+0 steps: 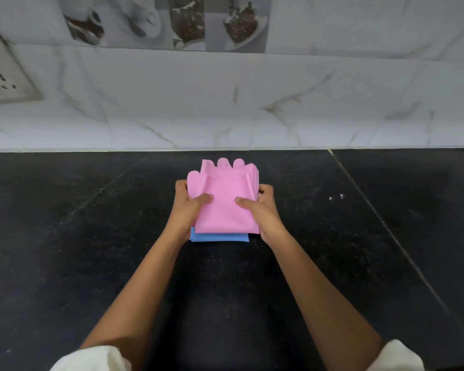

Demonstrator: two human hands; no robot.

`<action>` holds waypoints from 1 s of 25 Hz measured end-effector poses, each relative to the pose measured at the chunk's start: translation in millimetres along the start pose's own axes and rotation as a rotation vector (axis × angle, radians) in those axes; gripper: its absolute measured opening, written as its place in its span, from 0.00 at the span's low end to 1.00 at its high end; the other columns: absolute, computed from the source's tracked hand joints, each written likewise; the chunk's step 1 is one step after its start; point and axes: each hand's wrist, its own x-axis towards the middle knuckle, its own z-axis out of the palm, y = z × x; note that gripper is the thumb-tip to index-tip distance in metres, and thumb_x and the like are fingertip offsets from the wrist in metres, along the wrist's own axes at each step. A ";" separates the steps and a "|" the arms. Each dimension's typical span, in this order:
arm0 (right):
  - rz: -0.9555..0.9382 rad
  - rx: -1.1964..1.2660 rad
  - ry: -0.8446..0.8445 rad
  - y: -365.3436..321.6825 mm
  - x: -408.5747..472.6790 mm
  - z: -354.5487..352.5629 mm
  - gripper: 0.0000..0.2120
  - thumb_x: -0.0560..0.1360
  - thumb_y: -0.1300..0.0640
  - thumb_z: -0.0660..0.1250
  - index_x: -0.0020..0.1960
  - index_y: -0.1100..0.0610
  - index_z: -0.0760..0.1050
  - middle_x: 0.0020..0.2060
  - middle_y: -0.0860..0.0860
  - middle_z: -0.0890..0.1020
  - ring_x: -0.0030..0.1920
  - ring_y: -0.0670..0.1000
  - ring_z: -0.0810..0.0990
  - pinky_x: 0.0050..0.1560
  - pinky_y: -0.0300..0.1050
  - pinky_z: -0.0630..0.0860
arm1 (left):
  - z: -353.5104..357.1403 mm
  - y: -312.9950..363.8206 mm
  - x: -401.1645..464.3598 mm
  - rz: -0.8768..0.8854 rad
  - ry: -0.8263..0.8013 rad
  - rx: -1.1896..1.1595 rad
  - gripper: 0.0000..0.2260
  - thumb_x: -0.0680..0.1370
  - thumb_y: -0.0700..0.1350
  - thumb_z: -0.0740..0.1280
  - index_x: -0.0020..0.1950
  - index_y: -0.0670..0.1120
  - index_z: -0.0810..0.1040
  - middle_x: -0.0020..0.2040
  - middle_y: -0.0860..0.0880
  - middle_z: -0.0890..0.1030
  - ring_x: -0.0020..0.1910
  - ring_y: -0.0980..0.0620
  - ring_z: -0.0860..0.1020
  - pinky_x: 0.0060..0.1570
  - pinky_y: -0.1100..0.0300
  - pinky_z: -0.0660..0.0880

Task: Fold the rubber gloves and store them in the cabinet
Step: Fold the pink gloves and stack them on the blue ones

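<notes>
A folded pink rubber glove (224, 199) lies in the middle of the black countertop (91, 236), its fingertips pointing toward the wall. Under it sits a folded blue glove (220, 237), of which only the near edge shows. My left hand (188, 207) grips the stack's left side, thumb pressed on top of the pink glove. My right hand (263, 210) grips the right side the same way. Fingers of both hands are hidden beneath the gloves. No cabinet is in view.
A white marble-pattern tiled wall (252, 103) rises behind the counter. A wall socket plate (3, 76) sits at the far left. A light seam (386, 228) crosses the countertop on the right. White sleeves show at the bottom edge.
</notes>
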 end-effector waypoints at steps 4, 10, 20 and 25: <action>0.084 -0.270 0.126 19.4 19.7 27.7 0.21 0.71 0.65 0.68 0.59 0.60 0.62 0.55 0.57 0.73 0.58 0.57 0.75 0.54 0.50 0.75 | -11.0 -24.6 26.0 0.003 0.071 0.510 0.20 0.72 0.44 0.69 0.61 0.42 0.68 0.59 0.41 0.73 0.56 0.43 0.74 0.54 0.46 0.75; 0.062 -0.611 0.357 32.2 24.7 36.2 0.26 0.70 0.55 0.70 0.64 0.60 0.64 0.64 0.58 0.67 0.62 0.57 0.69 0.57 0.51 0.70 | 4.8 -40.4 22.7 -0.192 0.182 0.576 0.27 0.73 0.52 0.68 0.66 0.44 0.61 0.67 0.39 0.64 0.65 0.38 0.66 0.61 0.45 0.69; 0.398 -0.066 0.057 39.2 -23.1 12.2 0.26 0.67 0.54 0.71 0.63 0.58 0.72 0.54 0.56 0.80 0.54 0.57 0.78 0.59 0.57 0.76 | -21.5 -27.8 -18.8 -0.494 -0.032 0.011 0.28 0.68 0.49 0.73 0.64 0.42 0.69 0.58 0.42 0.78 0.52 0.45 0.79 0.47 0.52 0.78; 0.204 -0.076 0.024 57.0 -87.1 21.8 0.23 0.68 0.60 0.70 0.60 0.52 0.68 0.57 0.53 0.78 0.57 0.54 0.77 0.60 0.56 0.75 | -45.5 -31.7 -86.4 -0.239 0.023 0.084 0.17 0.70 0.49 0.69 0.55 0.47 0.70 0.53 0.47 0.77 0.50 0.48 0.78 0.48 0.48 0.78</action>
